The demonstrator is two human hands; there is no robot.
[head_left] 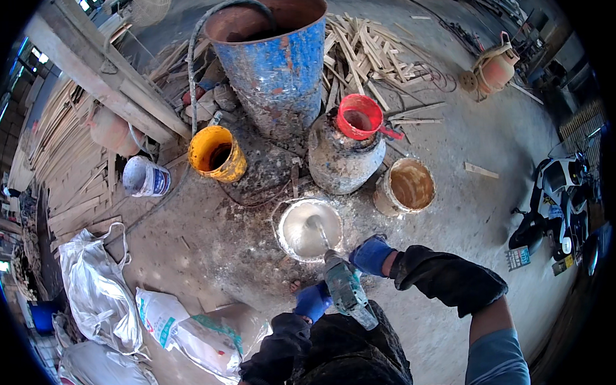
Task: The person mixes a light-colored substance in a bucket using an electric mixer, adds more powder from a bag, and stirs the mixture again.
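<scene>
A teal-and-grey electric drill (347, 290) with a mixing shaft (322, 237) is held between my two hands, in front of my legs. My left hand (313, 301), in a blue glove, is closed at the drill's left side; its fingertips are partly hidden. On the other side, near the drill's front end, my right hand (371, 255) is closed in a matching glove, gripping what seems to be a side handle. The shaft slants down into a round white bucket (280, 242) of pale, creamy mix (302, 228). Dark sleeve covers wrap both forearms.
Beyond the bucket stand a tall blue drum (277, 75), a crusted metal vessel (344, 161) topped by a red dipper (359, 116), a yellow bucket (234, 169) and a brown-stained bucket (383, 197). White sacks (97, 288) lie at left. A motorbike (559, 204) is at right.
</scene>
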